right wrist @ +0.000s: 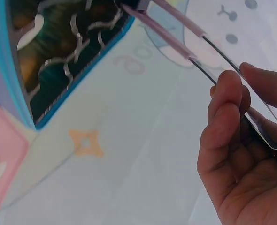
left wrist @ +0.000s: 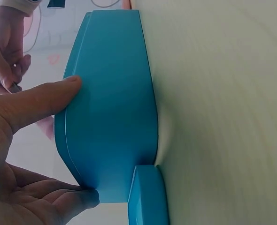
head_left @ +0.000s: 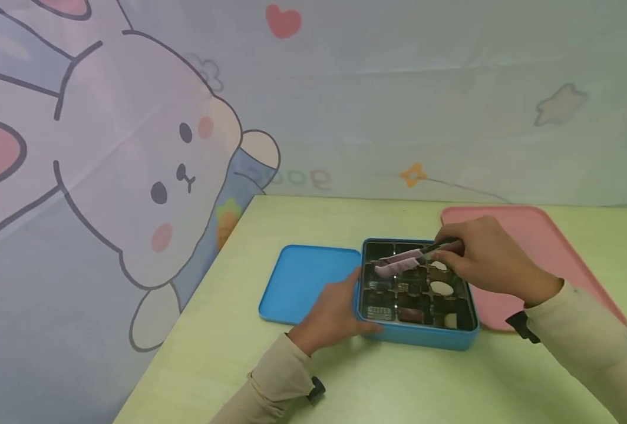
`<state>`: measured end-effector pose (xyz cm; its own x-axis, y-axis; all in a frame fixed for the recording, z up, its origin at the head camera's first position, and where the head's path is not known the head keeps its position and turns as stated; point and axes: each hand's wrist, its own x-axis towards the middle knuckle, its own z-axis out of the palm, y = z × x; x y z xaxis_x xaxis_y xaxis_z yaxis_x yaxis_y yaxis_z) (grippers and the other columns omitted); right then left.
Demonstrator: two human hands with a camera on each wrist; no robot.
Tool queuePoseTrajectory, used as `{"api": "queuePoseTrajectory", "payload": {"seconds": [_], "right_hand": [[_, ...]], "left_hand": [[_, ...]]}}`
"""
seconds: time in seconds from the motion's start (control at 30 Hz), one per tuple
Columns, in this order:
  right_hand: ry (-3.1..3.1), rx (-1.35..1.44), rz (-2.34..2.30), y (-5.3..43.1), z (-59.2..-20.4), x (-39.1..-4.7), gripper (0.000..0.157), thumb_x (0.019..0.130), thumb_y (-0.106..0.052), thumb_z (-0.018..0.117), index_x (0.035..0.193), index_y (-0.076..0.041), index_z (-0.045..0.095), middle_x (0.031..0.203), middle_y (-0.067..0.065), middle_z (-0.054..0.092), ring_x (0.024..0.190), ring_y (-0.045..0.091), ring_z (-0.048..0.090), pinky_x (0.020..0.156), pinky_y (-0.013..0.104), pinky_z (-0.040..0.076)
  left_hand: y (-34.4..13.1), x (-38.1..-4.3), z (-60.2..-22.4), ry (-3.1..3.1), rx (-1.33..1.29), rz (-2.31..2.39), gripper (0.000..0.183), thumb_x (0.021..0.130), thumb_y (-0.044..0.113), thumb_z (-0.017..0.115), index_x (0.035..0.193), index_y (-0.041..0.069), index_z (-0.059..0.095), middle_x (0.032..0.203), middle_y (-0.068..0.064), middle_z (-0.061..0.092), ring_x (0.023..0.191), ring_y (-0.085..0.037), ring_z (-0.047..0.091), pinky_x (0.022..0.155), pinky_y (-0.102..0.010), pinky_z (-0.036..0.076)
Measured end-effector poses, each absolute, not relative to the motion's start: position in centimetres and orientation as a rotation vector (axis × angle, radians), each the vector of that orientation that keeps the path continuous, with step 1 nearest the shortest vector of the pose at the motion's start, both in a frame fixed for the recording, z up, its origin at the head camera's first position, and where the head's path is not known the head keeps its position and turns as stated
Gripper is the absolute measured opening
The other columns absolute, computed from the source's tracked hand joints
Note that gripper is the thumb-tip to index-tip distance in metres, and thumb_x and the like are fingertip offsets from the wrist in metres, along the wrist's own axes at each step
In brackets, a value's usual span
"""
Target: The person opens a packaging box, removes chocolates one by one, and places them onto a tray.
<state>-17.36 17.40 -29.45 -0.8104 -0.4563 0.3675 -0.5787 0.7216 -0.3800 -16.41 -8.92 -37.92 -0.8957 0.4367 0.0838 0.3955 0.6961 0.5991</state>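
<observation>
From where I stood, the blue box [head_left: 425,338] sat on the worktop [head_left: 388,388], well in from its left edge and short of its far edge, between a blue lid [head_left: 308,282] and a pink tray [head_left: 552,253]. The left hand [head_left: 335,309] gripped its near-left corner, thumb along the front wall and fingers round the side, I supposed to keep the box from sliding.

The right hand [head_left: 483,253] was curled round the tongs [head_left: 401,264], thumb on one side and fingers on the other, well back from the pink tips; that grip seemed meant to let the slim arms reach in while the knuckles stayed above the rim. The arms stood a little apart over the left-hand compartments, and I couldn't tell whether anything was between them. Dividers kept the pieces separate, among them a pale piece [head_left: 442,288] in the right-hand column.

The lid lay flat towards the left edge, leaving the box top uncovered. The pink tray lay to the right, its back side near the far edge, partly hidden by the right arm.
</observation>
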Motion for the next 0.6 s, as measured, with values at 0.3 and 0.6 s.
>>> {"api": "queuePoseTrajectory", "payload": {"seconds": [0.3,0.6], "right_hand": [[-2.613,0.758,0.634,18.4,-28.5,-16.5,0.005,0.086,-0.009,0.077,0.083,-0.011,0.072,0.072,-0.003,0.074,0.059,0.004,0.063,0.057,0.024,0.047],[-2.526,0.647,0.490,21.1,-28.0,-16.0,0.009,0.082,-0.009,0.080,0.081,-0.014,0.073,0.065,-0.008,0.065,0.053,-0.005,0.043,0.055,0.022,0.040]], "left_hand": [[-9.1,-16.3,-37.9,2.824,0.643,0.994,0.105,0.071,0.034,0.093,0.155,0.012,0.033,0.134,-0.014,0.067,0.124,-0.029,0.063,0.100,-0.043,0.054],[-9.1,-16.3,-38.0,2.823,0.655,0.994,0.106,0.070,0.034,0.093,0.155,0.011,0.033,0.132,-0.015,0.068,0.124,-0.030,0.064,0.099,-0.044,0.054]]}}
